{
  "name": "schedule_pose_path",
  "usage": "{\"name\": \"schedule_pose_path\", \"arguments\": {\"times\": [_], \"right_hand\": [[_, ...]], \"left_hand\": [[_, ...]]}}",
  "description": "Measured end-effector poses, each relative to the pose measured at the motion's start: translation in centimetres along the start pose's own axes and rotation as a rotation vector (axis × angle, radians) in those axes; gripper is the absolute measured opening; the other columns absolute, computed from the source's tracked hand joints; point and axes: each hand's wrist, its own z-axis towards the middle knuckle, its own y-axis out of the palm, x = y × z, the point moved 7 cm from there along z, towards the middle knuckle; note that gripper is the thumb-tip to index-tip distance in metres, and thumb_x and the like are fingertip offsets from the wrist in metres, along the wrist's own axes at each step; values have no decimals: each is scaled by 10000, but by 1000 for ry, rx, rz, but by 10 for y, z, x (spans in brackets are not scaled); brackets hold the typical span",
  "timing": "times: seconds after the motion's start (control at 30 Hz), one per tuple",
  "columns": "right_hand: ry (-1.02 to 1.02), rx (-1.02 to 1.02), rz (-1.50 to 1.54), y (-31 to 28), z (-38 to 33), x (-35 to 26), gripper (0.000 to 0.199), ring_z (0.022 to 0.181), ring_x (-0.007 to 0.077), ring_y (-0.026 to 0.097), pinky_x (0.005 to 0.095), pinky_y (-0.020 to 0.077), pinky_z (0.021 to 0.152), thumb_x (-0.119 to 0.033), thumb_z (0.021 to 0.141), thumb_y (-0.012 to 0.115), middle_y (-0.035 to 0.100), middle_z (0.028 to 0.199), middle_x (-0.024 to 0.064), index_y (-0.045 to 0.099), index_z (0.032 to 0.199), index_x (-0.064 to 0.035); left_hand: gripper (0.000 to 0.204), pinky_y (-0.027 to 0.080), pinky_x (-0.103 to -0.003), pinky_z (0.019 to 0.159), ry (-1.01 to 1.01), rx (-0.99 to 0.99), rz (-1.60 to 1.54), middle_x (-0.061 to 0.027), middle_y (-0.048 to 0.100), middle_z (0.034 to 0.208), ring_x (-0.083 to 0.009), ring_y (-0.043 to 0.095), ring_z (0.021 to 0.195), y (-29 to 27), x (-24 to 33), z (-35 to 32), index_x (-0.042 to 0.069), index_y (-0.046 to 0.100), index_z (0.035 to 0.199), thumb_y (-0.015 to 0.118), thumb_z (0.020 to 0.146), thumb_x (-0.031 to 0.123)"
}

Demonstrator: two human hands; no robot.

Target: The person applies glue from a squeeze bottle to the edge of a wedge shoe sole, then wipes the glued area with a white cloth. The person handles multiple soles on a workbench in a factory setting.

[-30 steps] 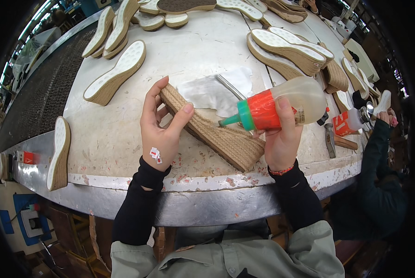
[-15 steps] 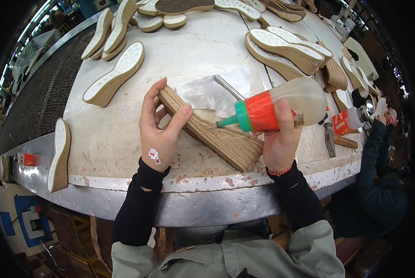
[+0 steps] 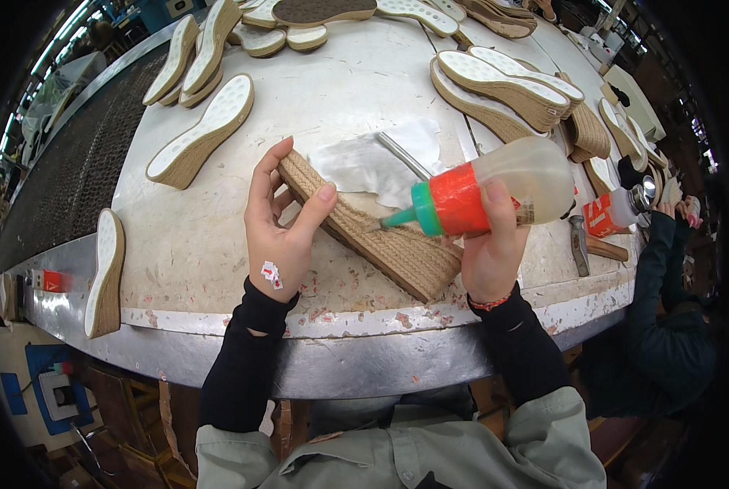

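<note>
A braided, tan wedge shoe sole (image 3: 373, 238) is tilted over the table, its thin end up at the left. My left hand (image 3: 281, 232) is closed on that thin end, thumb on the braid and fingers behind. In my right hand (image 3: 499, 248) lies a squeeze bottle (image 3: 535, 175), cloudy and see-through, with a red label and a green nozzle. The nozzle tip is at the braided side, near the sole's middle; whether it touches I cannot tell. A white cloth (image 3: 413, 151) with a metal rod (image 3: 403, 155) on it lies behind the sole.
Several wedge soles with white tops (image 3: 499, 90) lie at the far right, others (image 3: 206, 130) at the far left. A single sole (image 3: 105, 273) is by the left front edge. At right are a hammer (image 3: 580, 244), a second bottle (image 3: 609, 213) and another person's sleeve (image 3: 662, 285).
The bottle has tilted very slightly in my right hand, and its nozzle tip has shifted a little down along the braid. My left hand and the sole look still.
</note>
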Motion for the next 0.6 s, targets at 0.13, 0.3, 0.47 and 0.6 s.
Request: {"name": "schedule_pose_path", "arguments": {"times": [0.13, 0.3, 0.47, 0.6], "right_hand": [[-23, 12, 23, -2, -1, 0, 250, 627, 135, 591, 248, 453, 459, -198, 834, 643, 601, 841, 66, 554, 982, -17], [-83, 52, 7, -10, -4, 3, 274, 818, 134, 591, 285, 490, 715, -197, 820, 663, 596, 931, 48, 558, 1007, -26], [-170, -31, -77, -16, -9, 4, 345, 917, 153, 577, 315, 459, 835, -224, 825, 658, 589, 1010, 55, 539, 1088, -37], [-214, -62, -109, -11, -14, 1, 376, 912, 150, 574, 306, 452, 839, -216, 787, 719, 601, 1000, 48, 568, 1077, -31]], "left_hand": [[598, 472, -288, 832, 0, -1, 0, -131, 530, 1115, -179, 555, 954, 0, 0, 0, 4, 404, 1315, 689, 806, 132], [593, 470, -290, 837, 6, -6, 7, -129, 531, 1114, -178, 552, 963, 0, -1, 0, 5, 406, 1313, 688, 809, 138], [592, 463, -296, 851, -1, -8, 12, -128, 529, 1114, -174, 551, 968, 1, 1, 0, 7, 409, 1310, 690, 808, 146], [596, 463, -301, 851, 7, -8, 21, -132, 527, 1115, -174, 553, 967, -1, -2, 0, 5, 410, 1309, 694, 807, 158]]}}
